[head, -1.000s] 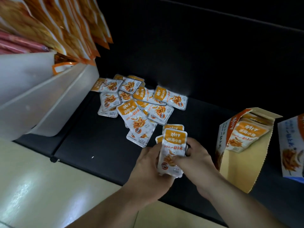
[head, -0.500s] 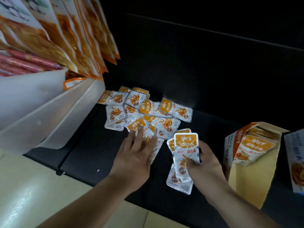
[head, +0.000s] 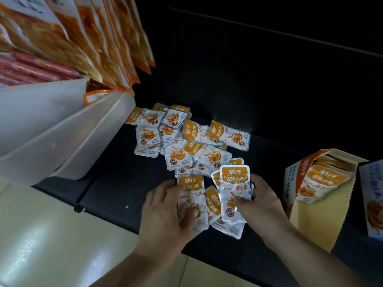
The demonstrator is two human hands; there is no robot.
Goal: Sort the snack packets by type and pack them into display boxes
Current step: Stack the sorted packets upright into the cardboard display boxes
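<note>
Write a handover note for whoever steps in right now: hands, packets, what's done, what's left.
Left hand grips a single packet at the near edge of the dark shelf.
Right hand holds a small stack of packets, label up, beside it.
Loose pile lies further back on the shelf; the open display box stands to the right.
Done: some packets already sit in the box.
Left: gather the pile into stacks and fill the box.

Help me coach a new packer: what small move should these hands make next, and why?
Probably lay the packet that the left hand holds onto the stack in the right hand. Both face up the same way and lie side by side, and the open display box already holds matching packets.
</note>
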